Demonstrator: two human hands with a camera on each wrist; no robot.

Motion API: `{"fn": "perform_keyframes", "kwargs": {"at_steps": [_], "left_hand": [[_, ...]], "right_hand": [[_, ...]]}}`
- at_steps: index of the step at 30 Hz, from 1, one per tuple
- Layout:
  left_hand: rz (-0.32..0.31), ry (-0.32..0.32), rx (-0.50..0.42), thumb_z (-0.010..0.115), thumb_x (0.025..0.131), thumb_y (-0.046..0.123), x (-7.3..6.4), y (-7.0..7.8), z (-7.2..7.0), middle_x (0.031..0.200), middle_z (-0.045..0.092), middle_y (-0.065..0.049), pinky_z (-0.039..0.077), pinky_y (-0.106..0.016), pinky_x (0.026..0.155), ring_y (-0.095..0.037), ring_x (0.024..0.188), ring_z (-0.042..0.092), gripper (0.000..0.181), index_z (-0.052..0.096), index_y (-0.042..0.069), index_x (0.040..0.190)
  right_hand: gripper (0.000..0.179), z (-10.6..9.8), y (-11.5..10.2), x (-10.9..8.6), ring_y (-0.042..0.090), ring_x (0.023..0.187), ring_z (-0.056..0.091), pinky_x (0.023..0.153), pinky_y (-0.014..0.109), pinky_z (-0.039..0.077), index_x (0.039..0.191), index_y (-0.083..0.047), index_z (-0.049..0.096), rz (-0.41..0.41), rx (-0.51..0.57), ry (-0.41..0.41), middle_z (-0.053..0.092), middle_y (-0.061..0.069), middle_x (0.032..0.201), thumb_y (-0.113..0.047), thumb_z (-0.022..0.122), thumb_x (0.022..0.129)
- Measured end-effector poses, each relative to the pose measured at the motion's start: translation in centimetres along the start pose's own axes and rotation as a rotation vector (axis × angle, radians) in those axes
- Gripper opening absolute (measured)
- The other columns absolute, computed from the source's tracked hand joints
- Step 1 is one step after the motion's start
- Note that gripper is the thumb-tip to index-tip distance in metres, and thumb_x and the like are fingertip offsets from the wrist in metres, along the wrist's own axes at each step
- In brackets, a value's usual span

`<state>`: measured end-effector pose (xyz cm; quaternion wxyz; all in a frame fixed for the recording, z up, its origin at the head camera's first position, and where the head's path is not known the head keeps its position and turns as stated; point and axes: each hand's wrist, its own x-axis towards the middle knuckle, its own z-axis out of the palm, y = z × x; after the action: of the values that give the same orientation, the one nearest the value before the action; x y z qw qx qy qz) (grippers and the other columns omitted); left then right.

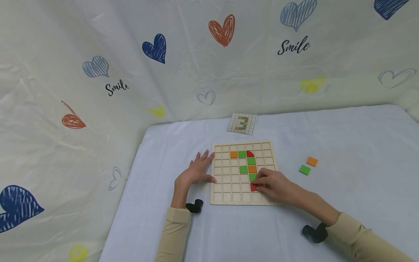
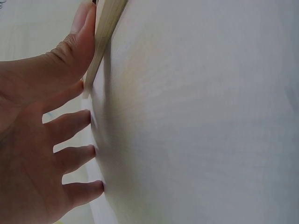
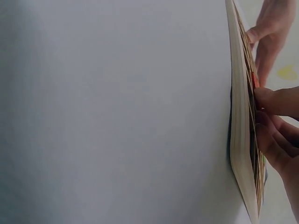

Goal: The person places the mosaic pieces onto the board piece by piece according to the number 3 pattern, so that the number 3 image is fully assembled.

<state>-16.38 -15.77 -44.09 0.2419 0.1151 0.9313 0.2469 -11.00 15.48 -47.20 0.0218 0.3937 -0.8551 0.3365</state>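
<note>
A wooden grid board (image 1: 226, 187) lies on the table with orange, green and red tiles set in some of its squares. My left hand (image 1: 195, 171) is at the board's left edge, fingers spread, its thumb resting on the rim. In the left wrist view the thumb touches the board's side and the other fingertips reach down to the cloth. Over the lower right part of the board, my right hand (image 1: 275, 185) pinches a red tile (image 1: 253, 187) at a grid square, just below a green tile (image 1: 252, 177). The fingers partly cover that red tile.
A loose orange tile (image 1: 312, 161) and a green tile (image 1: 304, 170) lie right of the board. Behind it is a pattern card (image 1: 242, 123) with a similar coloured grid. Black wrist-worn devices (image 1: 194, 206) show at both wrists. A printed cloth backdrop (image 1: 183, 83) stands behind the table.
</note>
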Motion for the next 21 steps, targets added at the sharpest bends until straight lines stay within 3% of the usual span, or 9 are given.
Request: {"fn": "perform_keyframes", "kwargs": {"at_steps": [16, 21], "left_hand": [[-0.003, -0.001, 0.005, 0.086, 0.083, 0.025, -0.07, 0.21, 0.03, 0.174, 0.009, -0.009, 0.005, -0.060, 0.128, -0.036, 0.161, -0.003, 0.103, 0.025, 0.016, 0.165], [0.001, 0.001, 0.001, 0.087, 0.083, 0.026, 0.09, 0.09, 0.11, 0.174, 0.009, -0.008, 0.005, -0.060, 0.129, -0.036, 0.161, -0.004, 0.103, 0.025, 0.018, 0.165]], "right_hand": [[0.024, 0.59, 0.15, -0.37, 0.009, 0.080, 0.058, 0.066, 0.019, 0.055, 0.104, -0.001, 0.080, -0.014, 0.006, 0.048, 0.065, 0.002, 0.093, 0.005, 0.082, 0.081], [0.027, 0.47, 0.19, -0.49, 0.010, 0.078, 0.059, 0.066, 0.018, 0.054, 0.100, -0.005, 0.079, -0.056, -0.001, 0.123, 0.065, 0.001, 0.092, 0.009, 0.082, 0.078]]}}
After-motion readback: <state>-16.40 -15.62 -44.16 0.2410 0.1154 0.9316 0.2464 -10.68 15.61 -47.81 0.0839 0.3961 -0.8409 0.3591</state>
